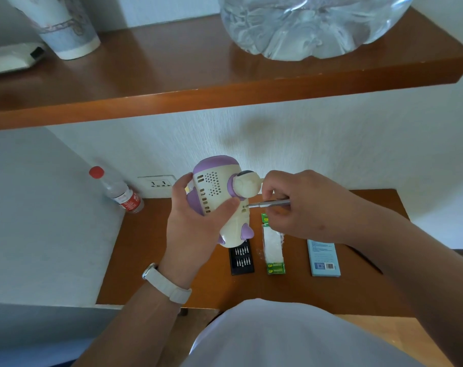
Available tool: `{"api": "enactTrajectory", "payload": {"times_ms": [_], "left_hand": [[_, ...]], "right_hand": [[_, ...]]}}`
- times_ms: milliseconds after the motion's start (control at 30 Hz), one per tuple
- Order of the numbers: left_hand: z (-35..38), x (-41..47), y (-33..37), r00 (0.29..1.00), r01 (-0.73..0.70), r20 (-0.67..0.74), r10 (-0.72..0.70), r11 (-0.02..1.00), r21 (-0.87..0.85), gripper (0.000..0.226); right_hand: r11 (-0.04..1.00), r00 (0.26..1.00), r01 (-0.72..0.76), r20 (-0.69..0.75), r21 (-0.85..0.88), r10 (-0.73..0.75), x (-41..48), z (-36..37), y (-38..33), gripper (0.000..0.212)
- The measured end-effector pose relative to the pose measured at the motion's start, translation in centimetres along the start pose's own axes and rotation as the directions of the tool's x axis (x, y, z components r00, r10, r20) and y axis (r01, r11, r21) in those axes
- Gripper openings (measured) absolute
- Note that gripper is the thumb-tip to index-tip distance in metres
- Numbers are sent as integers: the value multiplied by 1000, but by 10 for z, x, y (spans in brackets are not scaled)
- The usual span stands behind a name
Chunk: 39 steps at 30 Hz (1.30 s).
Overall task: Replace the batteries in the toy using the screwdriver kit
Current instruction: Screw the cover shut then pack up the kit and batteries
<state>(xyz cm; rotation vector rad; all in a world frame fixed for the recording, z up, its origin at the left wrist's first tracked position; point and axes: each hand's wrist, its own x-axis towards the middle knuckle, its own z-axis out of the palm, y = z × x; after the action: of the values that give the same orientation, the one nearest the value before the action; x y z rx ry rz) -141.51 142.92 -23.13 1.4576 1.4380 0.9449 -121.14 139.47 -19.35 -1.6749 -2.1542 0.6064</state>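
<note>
left hand (pixel 196 221) gripped the cream-and-purple toy (pixel 221 200); right hand (pixel 299 205) pinched the screwdriver (pixel 268 204), tip at a screw hole

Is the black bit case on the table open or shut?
Open: rows of silver bits show uncovered in the bit case, lying flat on the table; the toy hides its far end.

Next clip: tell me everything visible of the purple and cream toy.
The toy is cream plastic with purple cap and fins, slotted vents, a dotted speaker grille and a small round figure on its side. It is held tilted above the wooden desk. The left hand grips its body; the screwdriver pinched in the right hand meets a hole beside the slots.
</note>
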Motion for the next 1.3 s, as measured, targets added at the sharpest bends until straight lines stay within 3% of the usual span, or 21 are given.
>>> {"api": "enactTrajectory", "payload": {"times_ms": [267,400,533,633,900,1000,1300], "left_hand": [[4,-2,3,1000,13,4,-13,1000,-22,75],[4,-2,2,1000,23,10,-23,999,-23,75],[1,-1,0,1000,28,13,-28,999,-25,75],[-1,0,-1,1000,27,8,-27,999,-24,75],[-10,4,-11,999,43,0,-43,997,-61,78],[-16,8,-13,998,59,11,-58,996,-69,76],[-36,20,-20,997,71,42,-67,993,-90,69]], "right_hand": [[998,999,-47,4,-36,47,-3,0,2,7],[997,998,-57,-12,-55,56,-3,4,2,16],[1000,998,-24,-52,16,25,-4,8,1,10],[1000,1000,-19,-18,8,19,-3,9,-1,16],[996,998,-62,23,-58,64,8,10,-14,7],[994,997,-80,16,-79,81,13,13,-21,15],[997,996,-79,29,-10,79,28,24,-37,10]]}}
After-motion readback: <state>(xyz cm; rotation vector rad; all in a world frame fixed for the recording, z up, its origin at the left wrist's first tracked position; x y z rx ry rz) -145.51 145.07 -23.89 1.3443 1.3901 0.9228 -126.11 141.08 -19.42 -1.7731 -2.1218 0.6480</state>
